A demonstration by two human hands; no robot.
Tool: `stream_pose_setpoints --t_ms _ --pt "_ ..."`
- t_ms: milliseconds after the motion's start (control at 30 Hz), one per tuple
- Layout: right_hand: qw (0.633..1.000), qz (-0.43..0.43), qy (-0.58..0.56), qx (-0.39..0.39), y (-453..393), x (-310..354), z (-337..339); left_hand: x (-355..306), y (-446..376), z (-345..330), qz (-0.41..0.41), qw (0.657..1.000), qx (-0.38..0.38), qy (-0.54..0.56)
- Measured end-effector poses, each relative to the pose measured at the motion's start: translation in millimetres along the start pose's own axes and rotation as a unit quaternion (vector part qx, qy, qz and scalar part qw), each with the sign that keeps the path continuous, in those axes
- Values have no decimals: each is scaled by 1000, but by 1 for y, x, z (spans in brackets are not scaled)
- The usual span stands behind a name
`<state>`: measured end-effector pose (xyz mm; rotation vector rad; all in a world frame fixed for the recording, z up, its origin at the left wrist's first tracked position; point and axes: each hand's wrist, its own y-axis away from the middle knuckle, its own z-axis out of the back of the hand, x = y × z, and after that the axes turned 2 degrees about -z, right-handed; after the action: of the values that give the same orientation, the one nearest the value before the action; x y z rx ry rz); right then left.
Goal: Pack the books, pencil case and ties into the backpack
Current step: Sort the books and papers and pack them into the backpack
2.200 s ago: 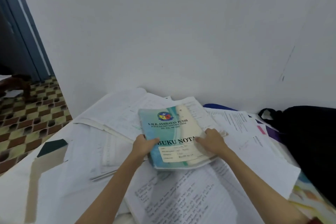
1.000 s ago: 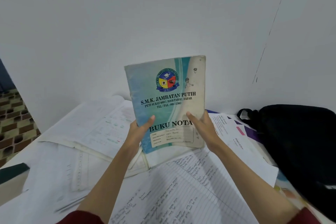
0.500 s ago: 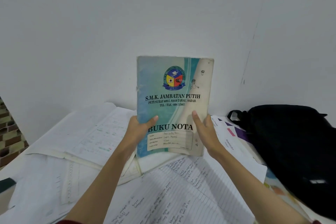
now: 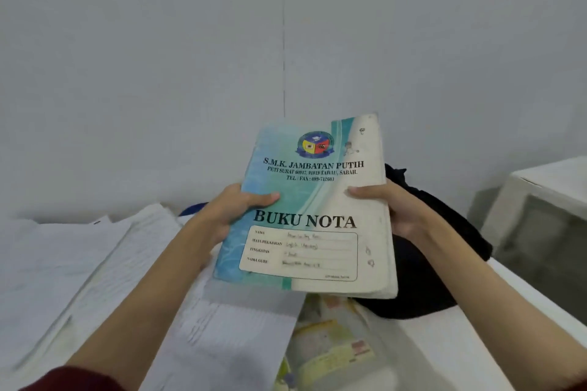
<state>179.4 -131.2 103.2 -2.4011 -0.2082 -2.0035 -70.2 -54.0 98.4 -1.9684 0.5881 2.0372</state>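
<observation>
A worn blue and cream notebook (image 4: pixel 314 200) titled "BUKU NOTA" is held up in the air, cover facing me. My left hand (image 4: pixel 232 209) grips its left edge with the thumb on the cover. My right hand (image 4: pixel 397 209) grips its right edge. Behind and below the notebook lies the black backpack (image 4: pixel 419 279), mostly hidden by the book and my right arm. No pencil case or ties can be made out.
Open exercise books and loose written sheets (image 4: pixel 95 263) cover the surface on the left. A colourful printed sheet (image 4: pixel 330 343) lies under the notebook. A white piece of furniture (image 4: pixel 540 200) stands at the right, a bare grey wall behind.
The notebook was lifted off the paper pile and stood upright; now both hands have carried it to the right, over the black backpack, tilted slightly back.
</observation>
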Motion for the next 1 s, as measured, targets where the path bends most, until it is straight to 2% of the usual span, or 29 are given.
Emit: stream_pose_setpoints --t_ms 67,100,167,233,300,367,467,500,633,700,733,800,867,1000 --pt "999 -1 -16 -48 18 7 47 9 -23 -46 2 998 16 -67" --pt "997 2 -11 -70 26 12 68 15 -31 -65 -7 988 19 -151" --pt "993 11 25 -118 47 24 112 30 -47 -108 -34 938 70 -337" --pt "983 31 59 -174 62 34 149 47 -56 -139 -56 873 153 -459" --pt "976 42 74 -202 72 40 183 67 -57 -171 -68 846 214 -484" --pt "973 38 82 -210 78 40 212 93 -57 -197 -86 849 232 -467" --pt "975 28 76 -206 84 38 236 126 -58 -218 -145 816 195 -525" --pt "977 26 71 -201 85 36 240 132 -60 -217 -152 816 169 -531" --pt "983 22 37 -180 77 29 251 129 -77 -200 -72 922 55 -377" --pt "985 21 2 -172 70 26 250 119 -86 -188 -3 965 -62 -255" --pt "986 21 -14 -166 66 25 249 113 -91 -182 40 976 -130 -170" --pt "987 22 -41 -151 61 22 246 100 -103 -171 88 966 -244 14" --pt "987 21 -59 -150 56 19 243 86 -118 -157 88 945 -291 122" --pt "979 32 -75 -189 47 10 245 34 -134 -146 12 928 -346 138"
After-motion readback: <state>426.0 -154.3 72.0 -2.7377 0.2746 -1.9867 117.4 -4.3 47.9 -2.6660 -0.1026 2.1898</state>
